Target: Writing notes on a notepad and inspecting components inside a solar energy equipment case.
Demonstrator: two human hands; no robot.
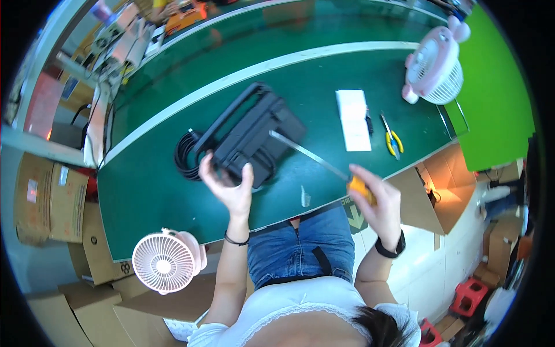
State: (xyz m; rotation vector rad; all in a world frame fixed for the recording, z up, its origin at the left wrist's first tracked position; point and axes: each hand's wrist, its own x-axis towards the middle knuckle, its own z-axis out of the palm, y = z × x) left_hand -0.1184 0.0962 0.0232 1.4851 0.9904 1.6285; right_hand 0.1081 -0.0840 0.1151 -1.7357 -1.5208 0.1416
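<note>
A dark grey boxy device [272,124] with a long carrying handle lies tilted on the green table. My left hand [230,191] is at its near left corner, thumb and fingers spread apart; whether the fingertips touch the casing I cannot tell. In my right hand [378,202] is a screwdriver [321,161], gripped by its yellow-orange handle. Its long metal shaft points up and left, with the tip seen against the near right part of the device. A coiled black cable [188,155] lies against the device's left end.
On the green table [324,75] lie a white paper sheet [354,124], yellow-handled pliers [394,143] and a small clear piece [305,196]. A pink fan [165,263] stands at the near left, another fan [436,66] at the far right. Cardboard boxes [66,202] flank the table.
</note>
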